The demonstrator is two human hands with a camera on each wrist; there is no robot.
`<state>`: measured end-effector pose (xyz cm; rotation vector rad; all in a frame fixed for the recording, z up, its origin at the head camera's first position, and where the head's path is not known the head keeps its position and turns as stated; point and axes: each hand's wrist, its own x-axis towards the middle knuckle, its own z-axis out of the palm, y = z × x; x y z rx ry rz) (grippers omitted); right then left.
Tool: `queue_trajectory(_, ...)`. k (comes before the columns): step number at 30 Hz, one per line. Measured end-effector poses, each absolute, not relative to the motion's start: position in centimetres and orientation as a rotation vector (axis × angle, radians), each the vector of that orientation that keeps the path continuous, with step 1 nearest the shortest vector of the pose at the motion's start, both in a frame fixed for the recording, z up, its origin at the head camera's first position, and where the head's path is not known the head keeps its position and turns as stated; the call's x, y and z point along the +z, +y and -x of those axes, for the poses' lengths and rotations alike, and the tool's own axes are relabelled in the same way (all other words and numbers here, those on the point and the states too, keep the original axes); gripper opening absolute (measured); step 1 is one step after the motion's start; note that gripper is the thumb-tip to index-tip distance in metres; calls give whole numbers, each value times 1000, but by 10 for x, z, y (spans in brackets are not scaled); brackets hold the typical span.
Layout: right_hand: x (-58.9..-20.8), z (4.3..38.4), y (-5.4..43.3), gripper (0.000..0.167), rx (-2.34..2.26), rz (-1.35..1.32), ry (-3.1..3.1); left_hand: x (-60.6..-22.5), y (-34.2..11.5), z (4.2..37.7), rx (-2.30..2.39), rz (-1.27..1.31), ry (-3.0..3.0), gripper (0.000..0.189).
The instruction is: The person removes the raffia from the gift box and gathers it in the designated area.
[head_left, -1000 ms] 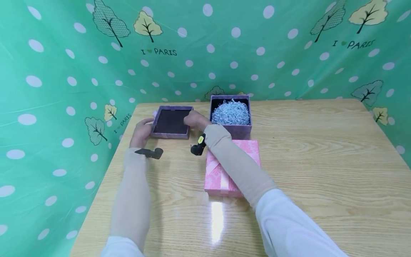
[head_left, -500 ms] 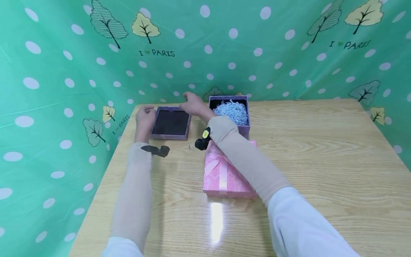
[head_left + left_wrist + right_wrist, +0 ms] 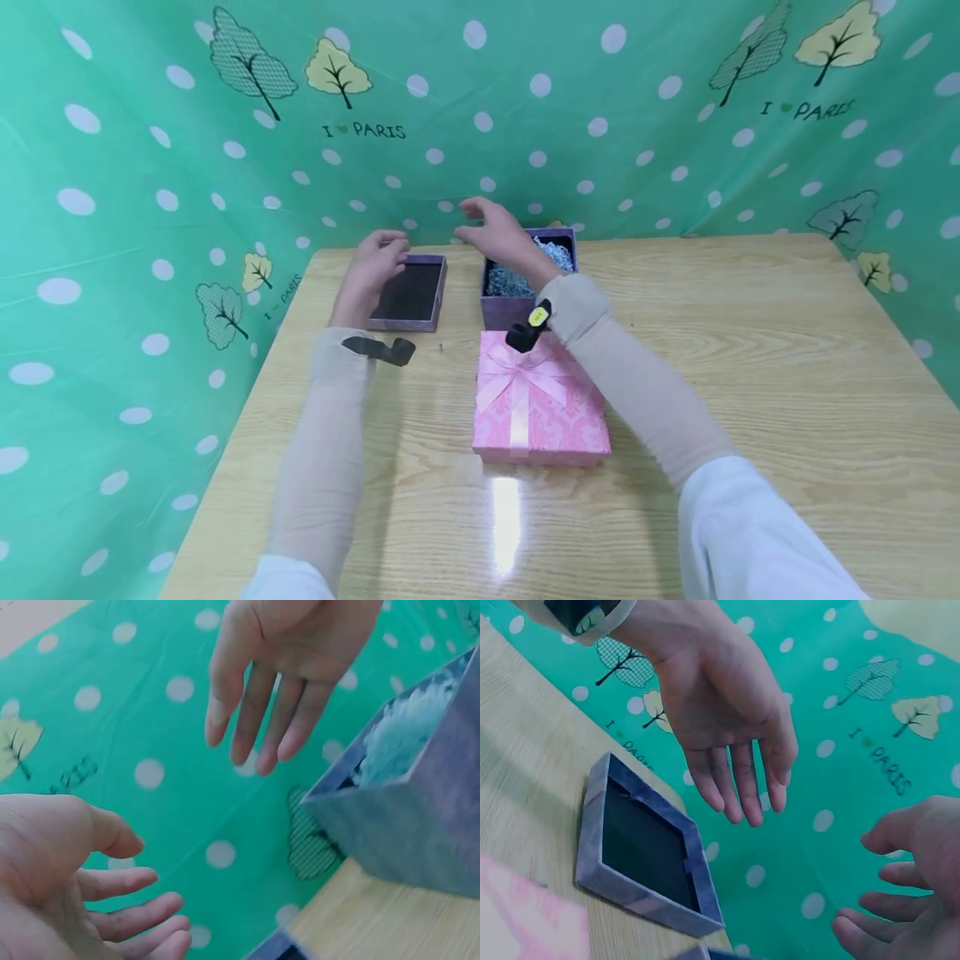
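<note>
In the head view my left hand point(image 3: 375, 265) hovers with loosely bent fingers over the left part of an upturned purple box lid point(image 3: 422, 287) with a black inside. My right hand point(image 3: 497, 233) is raised at the left side of an open purple gift box point(image 3: 504, 313), hiding part of the pale blue shredded paper point(image 3: 558, 250) inside. In the left wrist view both hands hang apart, palms facing, with nothing in them; the box stands to the right. The right wrist view shows the lid point(image 3: 649, 847) lying on the table below the hands.
A pink gift box point(image 3: 540, 417) with a ribbon bow stands in front of the purple box. The wooden table point(image 3: 750, 358) reaches far to the right. A green dotted curtain point(image 3: 480, 100) hangs behind and at the left. A tiny dark speck point(image 3: 441, 347) lies near the lid.
Both hands have come off the sides of the lid, risen and shifted right, the right one to the purple box. The lid stays on the table.
</note>
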<state>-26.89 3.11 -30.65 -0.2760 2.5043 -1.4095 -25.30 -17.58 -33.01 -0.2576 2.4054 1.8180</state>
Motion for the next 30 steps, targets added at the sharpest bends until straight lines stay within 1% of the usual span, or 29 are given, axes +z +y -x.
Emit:
queue_trajectory(5,-310,265,52,56,-1400,274,2507,-327,-154,252,1806,139,2312,40)
queue_trajectory(11,-316,262,70,58,-1403,275,2532,-334,-134,253,1746,53,2268,39)
queue_trajectory(18,-324,265,90,62,-1382,256,2547,-344,-118,253,1729,11,2213,37)
queue_trajectory(23,-329,267,98,65,-1342,271,2561,-351,-106,254,1684,-43,2212,40)
queue_trajectory(30,-336,269,105,67,-1146,319,2669,-358,-94,255,1621,-37,2249,44)
